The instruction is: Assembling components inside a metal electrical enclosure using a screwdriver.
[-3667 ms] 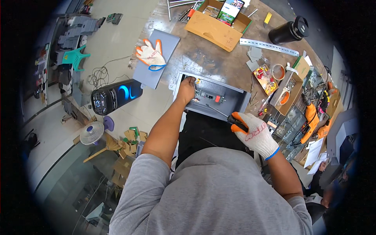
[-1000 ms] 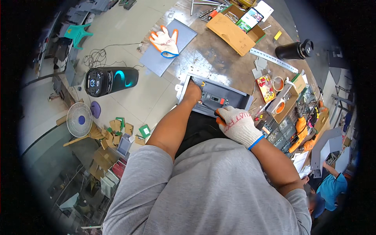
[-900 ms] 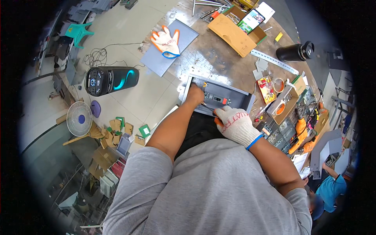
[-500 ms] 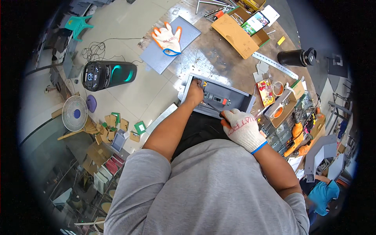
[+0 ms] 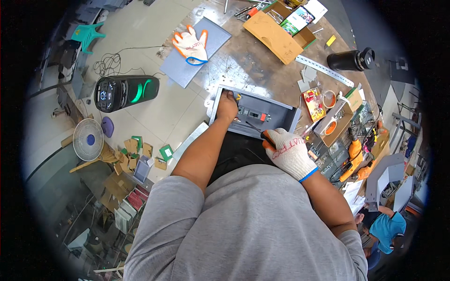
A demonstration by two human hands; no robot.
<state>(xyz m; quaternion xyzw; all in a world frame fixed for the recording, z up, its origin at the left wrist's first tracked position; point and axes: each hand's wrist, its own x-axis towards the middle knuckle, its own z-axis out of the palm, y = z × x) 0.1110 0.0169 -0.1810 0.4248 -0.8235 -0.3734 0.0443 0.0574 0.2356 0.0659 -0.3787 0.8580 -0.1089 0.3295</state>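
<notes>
A grey metal enclosure box [image 5: 281,111] lies open-side up on the near edge of the workbench. Inside it sits a circuit breaker [image 5: 254,114] with a red part at its right end, and a small yellow piece [image 5: 238,97] shows near the left end. My left hand [image 5: 227,107], bare, reaches into that left end with its fingers curled; what they pinch is hidden. My right hand [image 5: 287,149] wears a white knit glove with orange fingertips. It is closed round the dark handle of a screwdriver [image 5: 253,127], whose shaft points left into the box's near side.
A grey panel [image 5: 213,37] carries a loose glove [image 5: 191,45]. Beyond the box are a cardboard box [image 5: 273,36], a black flask [image 5: 347,61] and a slotted metal strip [image 5: 324,70]. Orange power drills [image 5: 355,154] lie at right. A speaker [image 5: 126,92] and fan [image 5: 88,139] stand at left.
The box and bench have shifted slightly left in view. My left hand has shifted with the box, and the screwdriver stays in my right hand, its shaft still at the near side.
</notes>
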